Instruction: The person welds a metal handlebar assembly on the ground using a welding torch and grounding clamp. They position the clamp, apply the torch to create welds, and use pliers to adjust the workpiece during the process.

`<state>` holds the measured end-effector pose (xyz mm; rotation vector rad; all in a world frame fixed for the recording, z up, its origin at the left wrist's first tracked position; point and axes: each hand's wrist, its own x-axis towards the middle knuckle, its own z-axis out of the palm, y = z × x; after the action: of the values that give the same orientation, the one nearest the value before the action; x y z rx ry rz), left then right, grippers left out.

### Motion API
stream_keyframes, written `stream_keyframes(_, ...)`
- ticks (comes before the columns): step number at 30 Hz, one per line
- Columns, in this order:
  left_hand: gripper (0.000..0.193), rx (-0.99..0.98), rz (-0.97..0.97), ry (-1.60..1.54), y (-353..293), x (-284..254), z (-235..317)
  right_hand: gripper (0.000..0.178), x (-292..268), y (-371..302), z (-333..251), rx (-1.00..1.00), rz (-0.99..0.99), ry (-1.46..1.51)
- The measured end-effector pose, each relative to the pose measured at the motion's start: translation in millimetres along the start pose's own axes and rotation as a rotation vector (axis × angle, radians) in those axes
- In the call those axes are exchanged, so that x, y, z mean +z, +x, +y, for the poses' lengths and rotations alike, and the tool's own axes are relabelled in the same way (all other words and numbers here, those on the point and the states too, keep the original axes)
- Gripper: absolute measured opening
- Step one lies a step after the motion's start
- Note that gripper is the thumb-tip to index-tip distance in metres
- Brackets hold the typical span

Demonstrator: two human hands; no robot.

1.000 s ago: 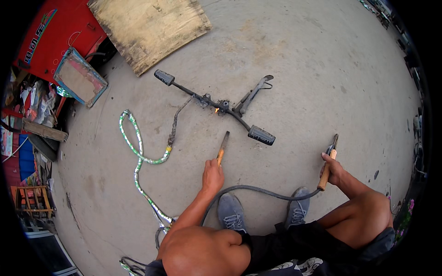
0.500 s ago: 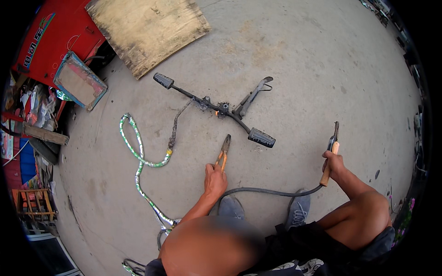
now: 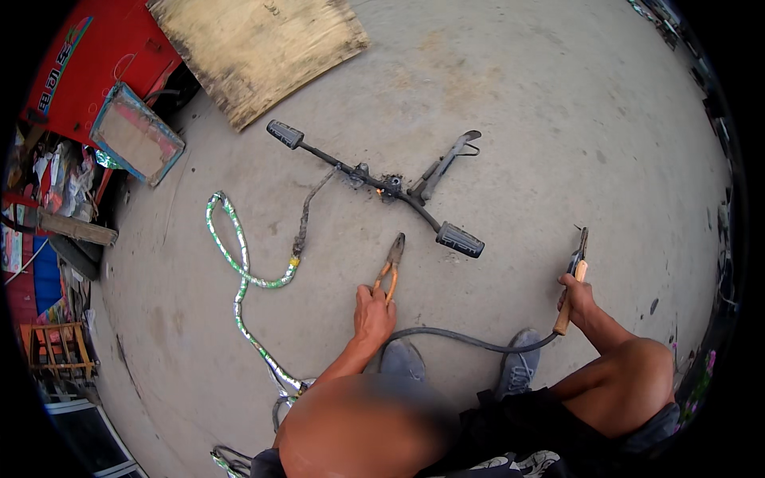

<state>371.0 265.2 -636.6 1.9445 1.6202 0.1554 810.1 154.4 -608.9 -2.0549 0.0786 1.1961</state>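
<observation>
My left hand [image 3: 374,317] is closed around the orange handles of a pair of pliers [image 3: 395,253], whose dark jaws point away from me. Gripped in my right hand [image 3: 578,299] is a welding electrode holder [image 3: 565,317], with a short, thin stub at its jaws and a black cable [image 3: 466,335] at its lower end. Beyond the pliers lies a dark motorcycle footrest bar [image 3: 409,205] with a ribbed rubber peg at each end and a side stand [image 3: 443,169] at its middle. A small orange glow shows at the bar's centre. Neither tool touches the bar.
A cable wrapped in green and silver [image 3: 243,311] loops on the concrete at left, its dark end meeting the bar. Farther off are a plywood board [image 3: 263,56], a red vehicle panel [image 3: 119,48] and a blue-edged frame [image 3: 137,135]. My shoes [image 3: 519,362] stand close by.
The electrode holder's tip has dropped slightly nearer to me, and a small stub now sticks out sideways there. The pliers' handles look a little farther apart. Both hands keep their hold.
</observation>
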Motion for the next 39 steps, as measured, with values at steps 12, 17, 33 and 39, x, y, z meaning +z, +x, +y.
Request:
stream_keyframes(12,0.024,0.053,0.043,0.055,-5,-1,-2,0.045,-6,8,-16,0.032,-0.094,-0.165)
stream_keyframes(17,0.024,0.033,0.060,0.067,-4,-2,-5,0.064,-8,12,-23,-0.013,-0.092,-0.470)
stream_keyframes(33,0.017,0.078,0.124,-0.121,7,4,24,0.072,13,3,-61,0.106,-0.153,-0.835)
stream_keyframes(39,0.015,-0.042,0.137,-0.173,5,-18,38,0.074,0,-11,-63,0.202,-0.193,-0.950)
